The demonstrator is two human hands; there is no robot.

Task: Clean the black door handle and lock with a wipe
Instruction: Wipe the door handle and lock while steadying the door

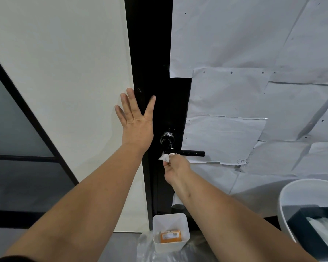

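Observation:
A black lever handle [194,153] sticks out to the right from the black door frame [150,53]. Just above it sits the round black lock [167,139], with white smears on it. My right hand [175,168] pinches a crumpled white wipe [164,157] and presses it against the inner end of the handle, below the lock. My left hand [135,121] lies flat with fingers spread on the door edge, up and left of the lock.
White paper sheets [254,101] cover the door to the right. A small white bin [170,231] with an orange pack [170,237] inside stands on the floor below. A larger white tub [292,197] holding a dark box stands at lower right. A white wall panel [64,72] is at left.

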